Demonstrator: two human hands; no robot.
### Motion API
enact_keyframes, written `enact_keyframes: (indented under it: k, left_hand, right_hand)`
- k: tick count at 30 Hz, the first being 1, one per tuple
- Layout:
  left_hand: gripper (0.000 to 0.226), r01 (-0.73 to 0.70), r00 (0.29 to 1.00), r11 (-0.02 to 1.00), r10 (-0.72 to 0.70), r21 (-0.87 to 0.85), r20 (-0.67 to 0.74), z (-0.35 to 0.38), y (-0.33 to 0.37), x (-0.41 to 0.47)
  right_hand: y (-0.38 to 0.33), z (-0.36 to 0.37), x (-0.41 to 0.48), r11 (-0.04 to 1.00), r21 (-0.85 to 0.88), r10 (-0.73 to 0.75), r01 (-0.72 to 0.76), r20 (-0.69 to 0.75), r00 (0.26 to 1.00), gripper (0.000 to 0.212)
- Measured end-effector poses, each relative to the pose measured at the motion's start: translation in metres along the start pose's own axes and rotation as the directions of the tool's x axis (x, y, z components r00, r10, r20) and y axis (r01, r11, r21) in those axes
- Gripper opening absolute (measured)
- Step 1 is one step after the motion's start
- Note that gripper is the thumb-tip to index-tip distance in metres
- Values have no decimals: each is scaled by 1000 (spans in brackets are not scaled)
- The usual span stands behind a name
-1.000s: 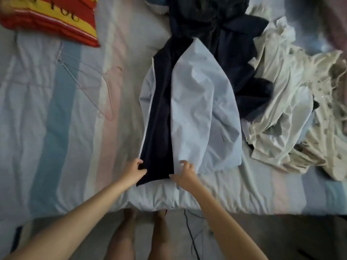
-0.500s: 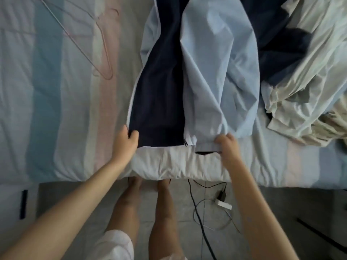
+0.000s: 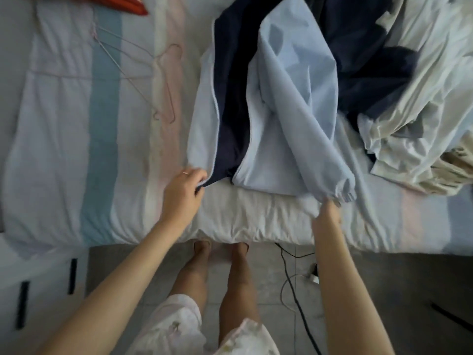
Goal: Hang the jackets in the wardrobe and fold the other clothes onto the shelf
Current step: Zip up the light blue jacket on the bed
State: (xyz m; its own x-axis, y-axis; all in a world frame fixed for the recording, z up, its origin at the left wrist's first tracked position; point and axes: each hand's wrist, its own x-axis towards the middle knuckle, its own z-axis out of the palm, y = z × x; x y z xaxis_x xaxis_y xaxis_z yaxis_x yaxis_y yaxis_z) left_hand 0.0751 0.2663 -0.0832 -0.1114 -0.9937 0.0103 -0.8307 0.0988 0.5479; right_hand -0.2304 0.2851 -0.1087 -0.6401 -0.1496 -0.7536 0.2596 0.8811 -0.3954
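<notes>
A light blue jacket (image 3: 291, 106) with a dark navy lining lies open on the bed, its zip edges toward me. My left hand (image 3: 185, 189) pinches the jacket's lower left hem corner. At the elastic cuff of the right sleeve (image 3: 340, 189), which lies across the jacket's front, my right hand (image 3: 327, 213) holds the fabric. A thin pink wire hanger (image 3: 163, 80) rests on the striped sheet to the left of the jacket.
Dark navy clothes (image 3: 363, 62) and a heap of cream and white garments (image 3: 422, 103) lie at the right of the bed (image 3: 76, 149). A red and yellow bag (image 3: 122, 2) shows at the top. Black cables and a charger (image 3: 312, 275) lie on the floor.
My right hand moved right from the jacket's hem to the sleeve cuff, and the sleeve now lies across the front. My left hand stays at the left hem corner.
</notes>
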Motion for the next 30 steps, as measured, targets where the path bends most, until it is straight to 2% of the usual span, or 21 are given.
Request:
enact_keyframes:
  k: [1,2,4,5,6,7,8,9,10,12,13,14,15,17,19,20,21,22,26,29,30]
  left_hand:
    - [34,-34,988,999,32,9,153,15,2,-7]
    - [33,-71,959,997,64,13,277,31,0,-15]
    - [28,-109,890,994,90,17,448,58,-6,-30]
    - [24,-92,874,996,83,-4,479,66,-8,-36]
    - [21,-25,883,998,51,-62,467,72,-10,-42]
    - [17,113,902,983,-40,-147,430,75,-10,-47]
    - [12,293,905,925,-186,-243,382,77,-11,-49]
    - [7,473,867,817,-365,-330,338,78,-12,-50]
    - [5,615,788,672,-544,-413,289,79,-15,-48]
    - [13,754,560,359,-790,-551,251,79,-24,-40]
    - [21,784,438,194,-846,-590,304,78,-30,-35]
    - [30,816,330,50,-858,-576,394,76,-35,-30]
    - [37,853,260,-35,-837,-521,482,74,-39,-25]
    - [36,887,216,-109,-762,-450,611,69,-42,-16]
    - [21,847,201,-230,-695,-479,690,62,-41,-7]
    - [17,816,187,-302,-669,-492,719,58,-40,-2]
    - [16,785,171,-368,-646,-499,744,55,-38,0]
    - [16,755,150,-427,-625,-497,766,52,-36,1]
    - [13,681,76,-592,-528,-431,846,35,-25,-3]
    - [11,571,56,-711,-464,-410,884,20,-16,-9]
    - [11,534,65,-736,-456,-417,888,15,-12,-10]
  right_hand:
    - [16,15,3,992,12,119,-123,171,978,15]
    - [29,29,5,983,10,171,-182,301,938,15]
    - [50,60,-3,975,-107,223,-195,461,859,12]
    - [58,74,-7,971,-147,238,-189,503,831,13]
    - [64,85,-14,967,-152,253,-202,543,801,13]
    - [68,96,-18,967,-133,254,-217,566,784,12]
    - [71,107,-20,965,-92,252,-246,587,769,11]
    - [71,118,-20,962,-39,238,-270,606,759,8]
    - [70,130,-17,955,14,223,-296,623,750,6]
    - [63,155,-13,938,98,196,-332,641,742,12]
    - [59,168,-10,932,137,176,-335,638,750,8]
    - [55,181,-7,910,207,152,-358,638,755,3]
    - [50,193,-6,882,276,138,-383,624,769,10]
    - [48,220,4,885,298,115,-357,603,790,12]
    - [52,235,18,917,255,111,-306,574,812,57]
    - [54,236,22,904,284,105,-319,576,811,67]
    - [56,233,25,900,312,64,-303,594,802,57]
    - [57,231,25,866,334,92,-373,626,774,44]
    - [63,198,1,869,355,73,-345,597,799,45]
    - [59,162,-16,784,413,80,-462,672,736,18]
    - [56,147,-22,784,435,45,-444,673,738,16]
